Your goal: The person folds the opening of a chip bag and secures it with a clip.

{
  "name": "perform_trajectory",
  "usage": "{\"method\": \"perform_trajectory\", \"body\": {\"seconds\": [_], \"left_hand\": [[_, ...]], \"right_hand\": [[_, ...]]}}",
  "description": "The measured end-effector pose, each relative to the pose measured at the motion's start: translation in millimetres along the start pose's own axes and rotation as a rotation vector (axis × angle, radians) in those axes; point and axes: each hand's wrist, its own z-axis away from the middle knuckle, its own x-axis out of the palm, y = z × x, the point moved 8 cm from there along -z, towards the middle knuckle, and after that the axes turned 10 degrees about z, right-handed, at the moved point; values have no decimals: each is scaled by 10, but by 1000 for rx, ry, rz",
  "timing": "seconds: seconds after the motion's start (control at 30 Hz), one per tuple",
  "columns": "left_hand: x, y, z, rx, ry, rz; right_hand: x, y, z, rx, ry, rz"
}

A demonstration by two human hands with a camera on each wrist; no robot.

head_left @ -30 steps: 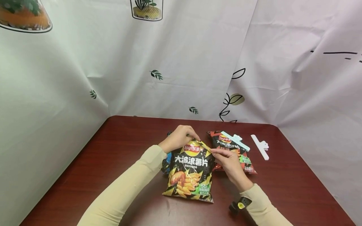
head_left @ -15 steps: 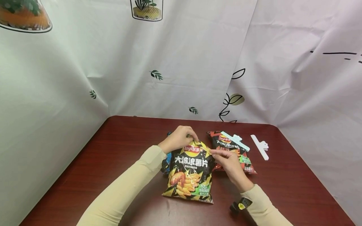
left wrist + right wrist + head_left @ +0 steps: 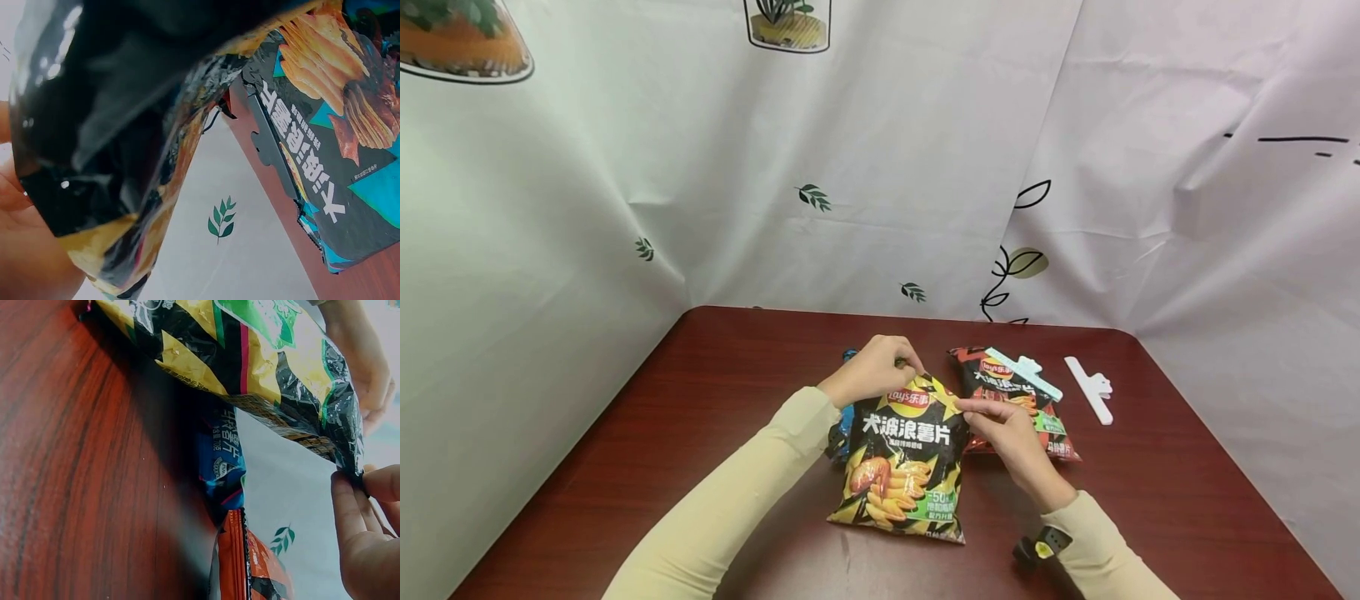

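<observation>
A black and yellow bag of potato chips (image 3: 910,467) stands tilted in front of me, its lower edge near the table. My left hand (image 3: 880,367) pinches its top edge at the left corner. At the right corner, my right hand (image 3: 1011,433) pinches the same edge between thumb and fingers. The right wrist view has the bag's side (image 3: 262,369) and those pinching fingertips (image 3: 342,487) at its corner. Close in the left wrist view, the bag's dark top (image 3: 119,112) covers part of the left hand (image 3: 31,244).
Behind lies a blue chip bag (image 3: 844,429), mostly hidden; a dark clip (image 3: 269,147) shows along its edge. A red chip bag (image 3: 1000,375) to the right carries a pale blue clip (image 3: 1026,373). Farther right on the table (image 3: 1180,500) lies a white clip (image 3: 1090,390).
Both hands keep their pinch with barely any shift. The top strip of the yellow and black bag has turned slightly between them, and its lower edge has slid a little nearer.
</observation>
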Motion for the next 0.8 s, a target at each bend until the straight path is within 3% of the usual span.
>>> {"method": "perform_trajectory", "body": {"seconds": [0.3, 0.63, 0.8], "left_hand": [[17, -9, -14, 34, -7, -29], [19, 13, -9, 48, -19, -38], [26, 24, -7, 52, -26, -26]], "right_hand": [[5, -21, -14, -9, -50, 41], [-46, -131, -51, -101, -141, 239], [-168, -200, -87, -134, -143, 261]]}}
